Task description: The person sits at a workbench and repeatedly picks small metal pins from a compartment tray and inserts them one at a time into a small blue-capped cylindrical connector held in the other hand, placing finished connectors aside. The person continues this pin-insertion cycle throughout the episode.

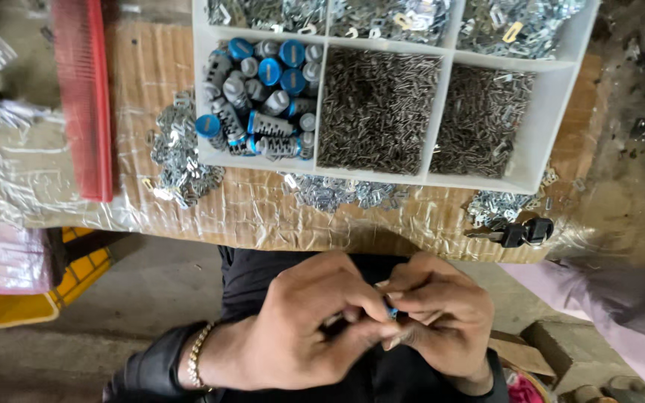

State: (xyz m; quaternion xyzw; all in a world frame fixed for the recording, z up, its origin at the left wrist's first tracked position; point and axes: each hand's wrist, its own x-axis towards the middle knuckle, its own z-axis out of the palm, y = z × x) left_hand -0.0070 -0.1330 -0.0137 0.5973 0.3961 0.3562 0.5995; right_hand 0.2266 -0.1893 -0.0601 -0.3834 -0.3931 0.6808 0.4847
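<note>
My left hand (304, 321) and my right hand (442, 317) meet in front of my lap, fingers closed together around a small grey lock cylinder with a blue end (391, 312), mostly hidden by the fingers. A gold bracelet (198, 357) sits on my left wrist. Ahead on the bench a white divided tray (321, 166) holds more grey cylinders with blue caps (263, 97) in its left compartment and small dark metal pins (376, 108) in the middle ones.
Loose shiny metal plates (177, 153) lie on the plastic-covered cardboard bench left of and below the tray. A red comb-like strip (83, 97) lies at left. Black-headed keys (520, 233) rest near the bench edge at right. A yellow crate (16, 295) stands at lower left.
</note>
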